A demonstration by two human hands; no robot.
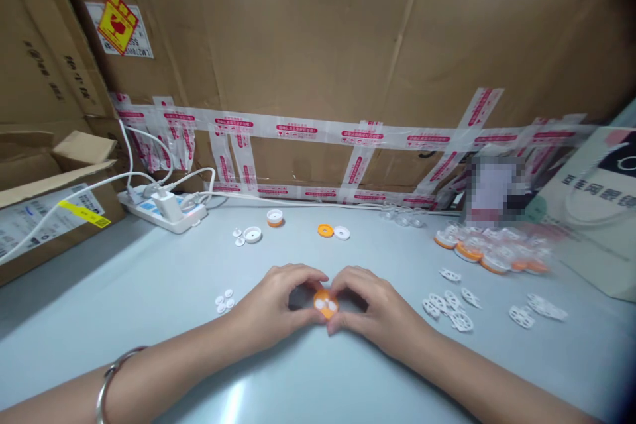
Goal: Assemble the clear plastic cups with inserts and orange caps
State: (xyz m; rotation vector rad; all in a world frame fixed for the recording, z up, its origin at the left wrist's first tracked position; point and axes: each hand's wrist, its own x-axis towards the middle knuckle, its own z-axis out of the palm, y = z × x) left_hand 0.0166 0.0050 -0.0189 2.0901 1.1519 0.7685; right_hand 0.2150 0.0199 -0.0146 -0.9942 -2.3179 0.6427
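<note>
Between my two hands is a small round orange plastic case (326, 313) with two white round pieces (325, 305) inside it. The thumb and fingers of my left hand (275, 301) grip its left edge. On the right edge, my right hand (375, 305) holds it the same way. Beyond them lie an orange ring-like disc (325, 230) and a white one (342, 232), side by side. To the left of my left hand sit several small white discs (224, 301). Flat white openwork pieces (450, 308) are scattered to the right of my right hand.
At the far left of the table are a white round cup-like part (252, 234), small white pegs (238, 237) and an orange-and-white round case (275, 217). A power strip (169, 209) with cables stands behind. Stacked orange-and-clear cases (491, 252) lie right; a large cardboard box (318, 46) walls the back.
</note>
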